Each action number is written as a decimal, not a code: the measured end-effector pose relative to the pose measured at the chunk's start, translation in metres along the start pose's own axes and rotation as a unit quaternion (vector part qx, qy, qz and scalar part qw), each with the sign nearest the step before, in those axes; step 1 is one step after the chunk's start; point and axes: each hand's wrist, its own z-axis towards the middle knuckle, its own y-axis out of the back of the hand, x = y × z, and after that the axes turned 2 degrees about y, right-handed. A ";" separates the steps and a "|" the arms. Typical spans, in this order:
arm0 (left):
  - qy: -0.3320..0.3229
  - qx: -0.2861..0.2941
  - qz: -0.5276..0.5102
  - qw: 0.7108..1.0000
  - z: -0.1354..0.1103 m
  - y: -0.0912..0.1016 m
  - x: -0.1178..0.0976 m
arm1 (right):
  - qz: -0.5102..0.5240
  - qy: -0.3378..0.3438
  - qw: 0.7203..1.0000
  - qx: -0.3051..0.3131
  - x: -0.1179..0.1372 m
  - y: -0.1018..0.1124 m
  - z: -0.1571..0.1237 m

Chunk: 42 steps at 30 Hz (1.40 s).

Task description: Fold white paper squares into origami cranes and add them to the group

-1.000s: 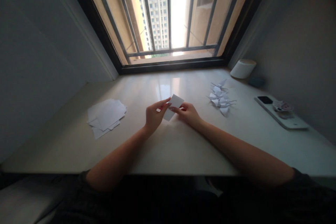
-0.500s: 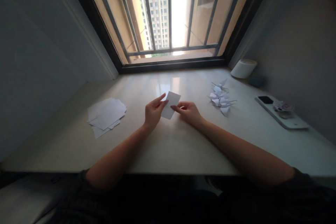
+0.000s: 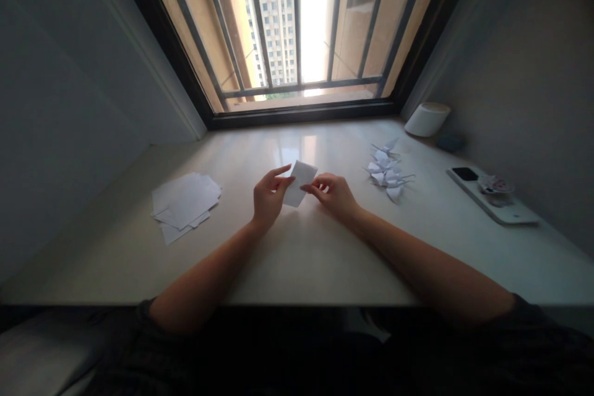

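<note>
A small white sheet of paper [image 3: 301,178], tilted, is held up just above the table between my two hands. My left hand [image 3: 270,197] pinches its left edge between thumb and fingers. On the opposite edge, my right hand [image 3: 335,196] grips the paper with thumb and forefinger, the other fingers curled. Whether the sheet is folded over is hard to tell. To the left lies a loose stack of white paper sheets [image 3: 188,201]. Several folded white paper cranes [image 3: 387,167] lie in a cluster to the right of my right hand.
A phone [image 3: 494,198] with a round grip on its back lies at the right of the white table [image 3: 278,266]. Behind it stand a white cylindrical object [image 3: 427,119] and a small dark item [image 3: 451,142]. A barred window [image 3: 297,112] closes off the far side.
Both hands keep hold of the paper and have barely moved. The fingers shift slightly along its edges. The whole view has drifted a little.
</note>
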 end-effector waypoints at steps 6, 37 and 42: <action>0.038 0.071 -0.008 0.997 0.004 0.004 0.000 | 0.067 -0.066 0.996 -0.007 -0.004 -0.004 -0.001; 0.125 0.245 0.078 0.958 0.005 0.010 -0.008 | 0.251 -0.187 0.945 -0.089 -0.006 0.006 0.007; 0.126 0.242 0.076 0.959 0.007 0.011 -0.005 | 0.287 -0.186 0.936 -0.088 -0.006 0.007 0.007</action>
